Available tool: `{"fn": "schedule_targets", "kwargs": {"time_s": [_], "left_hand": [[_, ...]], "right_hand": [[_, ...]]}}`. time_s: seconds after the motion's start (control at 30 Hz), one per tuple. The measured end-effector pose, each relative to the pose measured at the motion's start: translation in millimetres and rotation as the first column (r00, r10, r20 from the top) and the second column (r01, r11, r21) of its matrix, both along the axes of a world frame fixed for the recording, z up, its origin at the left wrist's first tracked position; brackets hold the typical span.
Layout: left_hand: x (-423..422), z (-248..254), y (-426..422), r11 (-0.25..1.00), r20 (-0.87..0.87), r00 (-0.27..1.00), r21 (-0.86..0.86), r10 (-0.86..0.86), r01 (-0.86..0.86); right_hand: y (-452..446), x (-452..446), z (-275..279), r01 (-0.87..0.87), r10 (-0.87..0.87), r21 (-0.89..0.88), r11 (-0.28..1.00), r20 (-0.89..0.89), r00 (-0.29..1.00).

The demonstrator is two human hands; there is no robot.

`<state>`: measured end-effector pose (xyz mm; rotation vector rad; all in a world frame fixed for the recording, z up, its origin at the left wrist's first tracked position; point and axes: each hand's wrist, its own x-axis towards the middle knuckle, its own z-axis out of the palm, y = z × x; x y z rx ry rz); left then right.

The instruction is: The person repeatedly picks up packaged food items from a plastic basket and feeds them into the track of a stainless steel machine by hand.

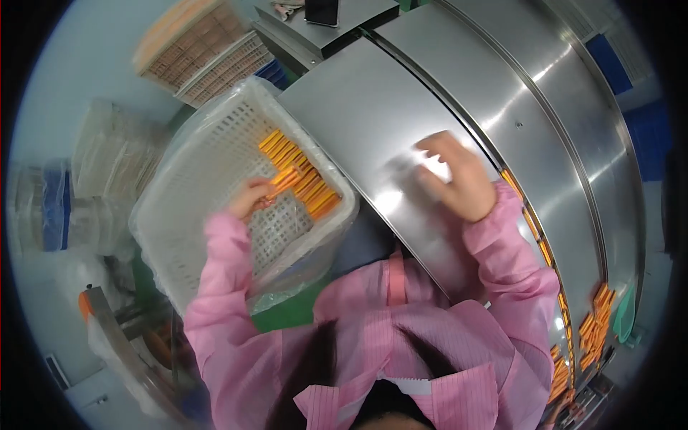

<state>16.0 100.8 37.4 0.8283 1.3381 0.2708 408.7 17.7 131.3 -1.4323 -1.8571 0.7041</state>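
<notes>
1. Left hand (251,198) pinches shiny orange sticks (285,180) inside the white perforated plastic basket (193,179).
2. Right hand (462,179), half-open, hovers right of the basket.
3. Stacked orange-yellow sticks (315,195) line its right side.

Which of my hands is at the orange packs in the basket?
Your left hand, pinching at least one of the orange packs inside the white basket. The right hand is outside it, at the metal table.
</notes>
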Motion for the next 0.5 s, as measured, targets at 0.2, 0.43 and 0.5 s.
{"fn": "schedule_targets", "kwargs": {"time_s": [0.2,0.43,0.5], "left_hand": [[77.8,117.7,-24.1,0.927,-0.014,0.987,0.341,-0.161,0.156],[50.1,30.9,3.7,0.974,0.256,0.953,0.115,0.158,-0.193],[11.8,-51.6,-1.3,0.924,-0.287,0.946,0.301,-0.148,0.236]], "right_hand": [[35.3,-117.2,22.2,-0.285,0.155,0.391,0.875,0.332,0.931],[27.8,-31.4,12.7,-0.123,0.131,-0.057,0.991,0.174,0.976],[17.3,18.5,-2.5,0.125,-0.101,-0.114,0.986,0.191,0.976]]}}
